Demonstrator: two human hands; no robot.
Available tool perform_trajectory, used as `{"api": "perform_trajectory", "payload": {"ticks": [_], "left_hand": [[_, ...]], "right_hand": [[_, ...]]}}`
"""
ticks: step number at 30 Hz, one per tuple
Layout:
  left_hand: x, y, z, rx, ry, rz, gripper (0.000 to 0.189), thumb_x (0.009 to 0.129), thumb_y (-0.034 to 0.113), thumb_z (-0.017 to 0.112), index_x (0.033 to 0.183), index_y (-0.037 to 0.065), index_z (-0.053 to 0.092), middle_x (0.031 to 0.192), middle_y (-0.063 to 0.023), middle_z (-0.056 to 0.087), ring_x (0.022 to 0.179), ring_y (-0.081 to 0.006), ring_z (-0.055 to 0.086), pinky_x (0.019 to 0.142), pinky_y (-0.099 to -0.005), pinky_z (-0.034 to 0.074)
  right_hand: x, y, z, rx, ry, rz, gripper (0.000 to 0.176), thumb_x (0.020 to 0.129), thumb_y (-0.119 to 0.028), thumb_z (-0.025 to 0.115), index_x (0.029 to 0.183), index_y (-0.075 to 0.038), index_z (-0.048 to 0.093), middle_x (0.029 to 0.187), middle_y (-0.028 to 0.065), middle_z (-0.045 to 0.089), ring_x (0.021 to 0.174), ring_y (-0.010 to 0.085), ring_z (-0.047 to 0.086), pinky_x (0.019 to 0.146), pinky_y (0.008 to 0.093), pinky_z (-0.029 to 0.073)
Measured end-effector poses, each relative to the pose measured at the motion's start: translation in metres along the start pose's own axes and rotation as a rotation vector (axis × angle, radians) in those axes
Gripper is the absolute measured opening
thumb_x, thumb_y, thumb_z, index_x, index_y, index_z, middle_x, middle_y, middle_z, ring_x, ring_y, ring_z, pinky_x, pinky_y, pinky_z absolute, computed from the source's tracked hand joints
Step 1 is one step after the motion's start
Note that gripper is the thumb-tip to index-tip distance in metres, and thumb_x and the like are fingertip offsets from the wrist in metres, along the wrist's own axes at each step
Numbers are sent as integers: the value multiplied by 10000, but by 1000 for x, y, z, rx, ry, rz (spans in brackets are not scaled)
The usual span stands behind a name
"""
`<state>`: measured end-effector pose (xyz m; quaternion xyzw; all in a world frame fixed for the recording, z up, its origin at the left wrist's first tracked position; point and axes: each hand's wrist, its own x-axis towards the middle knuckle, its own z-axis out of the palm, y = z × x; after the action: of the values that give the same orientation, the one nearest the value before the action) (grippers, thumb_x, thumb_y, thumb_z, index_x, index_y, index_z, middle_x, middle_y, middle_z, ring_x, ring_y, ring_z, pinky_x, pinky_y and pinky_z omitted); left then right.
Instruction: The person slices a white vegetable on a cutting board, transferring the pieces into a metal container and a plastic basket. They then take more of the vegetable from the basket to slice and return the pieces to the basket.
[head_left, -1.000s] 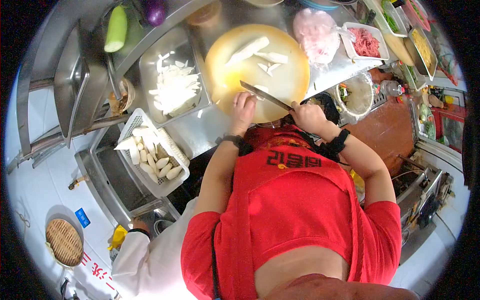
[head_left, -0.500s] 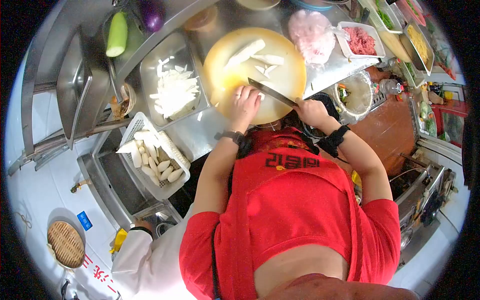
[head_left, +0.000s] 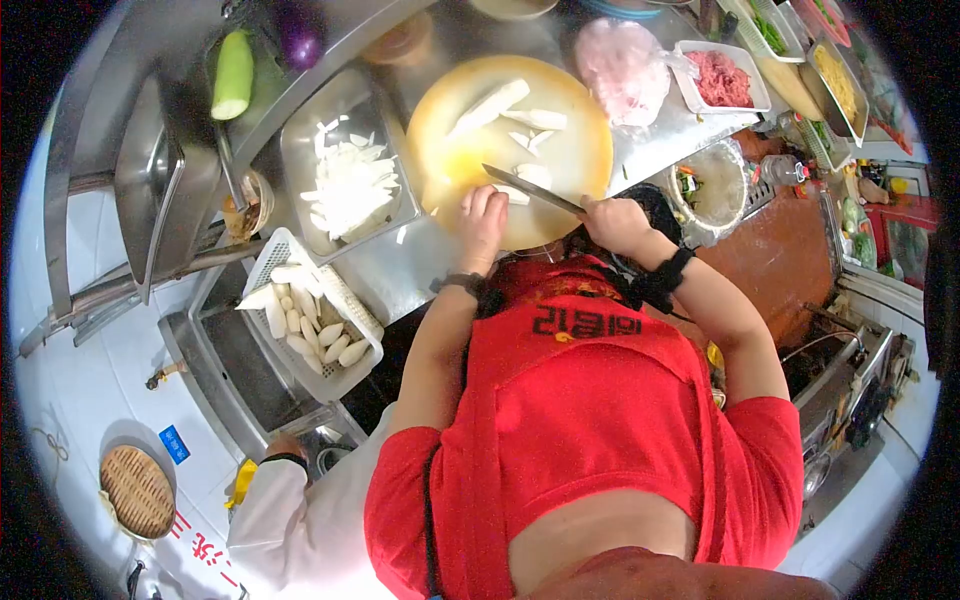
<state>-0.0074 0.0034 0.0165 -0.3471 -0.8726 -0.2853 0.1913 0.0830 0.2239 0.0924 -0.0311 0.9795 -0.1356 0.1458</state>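
On the round cutting board, my left hand has its fingers bent together against a small piece of white vegetable. My right hand is wrapped round the handle of a kitchen knife. The blade slants up and left over the board, its tip near my left fingertips. Farther back lie a long peeled white vegetable, a shorter length and a few cut bits. Left of the board, a steel tray holds a heap of white slices.
A white plastic basket of peeled white vegetables stands at the lower left. Minced meat and a pink plastic bag lie behind the board. A lined bin stands right. A co-worker's white sleeve shows lower left.
My left hand has moved slightly down and left on the board. The knife has shifted a little left and down with my right hand, baring white bits behind the blade.
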Motion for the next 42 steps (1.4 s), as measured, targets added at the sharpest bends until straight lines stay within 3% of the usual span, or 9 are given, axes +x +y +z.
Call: {"api": "perform_trajectory", "payload": {"ticks": [7, 11, 16, 23, 25, 28, 35, 37, 42], "left_hand": [[-3, -2, 4, 5, 6, 11, 170, 712, 46, 659, 859, 100, 593, 971, -60, 530, 957, -277, 502, 835, -367, 423], [-4, -3, 3, -5, -18, -1, 148, 744, 79, 660, 880, 101, 605, 977, -54, 532, 976, -296, 488, 848, -374, 419], [-5, -2, 5, -14, -4, -14, 131, 745, 72, 656, 866, 89, 609, 961, -62, 527, 953, -286, 498, 829, -369, 428], [-2, 0, 1, -26, -26, -24, 164, 720, 39, 645, 868, 90, 597, 965, -52, 527, 954, -261, 503, 803, -362, 442], [-4, 0, 3, -21, -26, -25, 167, 720, 41, 647, 870, 92, 597, 971, -53, 525, 964, -264, 501, 810, -363, 441], [-6, -4, 8, 0, -1, -1, 178, 721, 42, 647, 881, 97, 594, 972, -58, 523, 976, -265, 499, 817, -366, 439], [-4, -3, 3, -34, -34, -8, 187, 728, 46, 645, 899, 89, 584, 981, -71, 522, 994, -283, 493, 841, -375, 430], [-5, -3, 4, -31, -12, 8, 116, 755, 71, 642, 865, 70, 607, 959, -74, 534, 958, -296, 504, 842, -388, 424], [-2, -2, 4, -29, -19, -3, 110, 758, 68, 637, 864, 66, 605, 965, -77, 538, 951, -300, 507, 836, -386, 426]], "right_hand": [[11, -4, 33, 29, 40, -23, 268, 892, -280, 469, 892, -19, 529, 651, 157, 626, 593, 318, 634, 508, 428, 497], [15, -7, 19, 1, 42, -7, 263, 886, -281, 490, 871, -20, 516, 598, 170, 600, 551, 335, 614, 491, 442, 485], [7, -12, 3, 70, -54, 12, 267, 899, -281, 459, 899, -23, 528, 706, 161, 641, 646, 319, 644, 550, 429, 506], [16, -11, 4, 12, -68, 0, 274, 901, -279, 457, 910, -12, 520, 712, 172, 638, 648, 325, 642, 559, 429, 504], [7, -10, -3, 82, -33, 13, 280, 894, -296, 479, 904, -18, 516, 650, 183, 617, 603, 335, 628, 527, 430, 497], [14, -10, 18, 76, -42, -17, 278, 903, -280, 444, 908, -14, 525, 722, 173, 640, 650, 333, 641, 550, 425, 507], [15, -10, 4, 44, -68, -10, 253, 893, -257, 454, 890, -17, 534, 696, 170, 634, 637, 324, 640, 559, 414, 508], [7, -7, 4, 51, 29, -45, 272, 889, -300, 492, 877, -31, 531, 623, 163, 613, 566, 325, 623, 508, 418, 499], [28, -13, 31, 42, 23, -31, 273, 889, -296, 479, 898, -29, 536, 662, 169, 623, 612, 323, 632, 541, 426, 500]]}}
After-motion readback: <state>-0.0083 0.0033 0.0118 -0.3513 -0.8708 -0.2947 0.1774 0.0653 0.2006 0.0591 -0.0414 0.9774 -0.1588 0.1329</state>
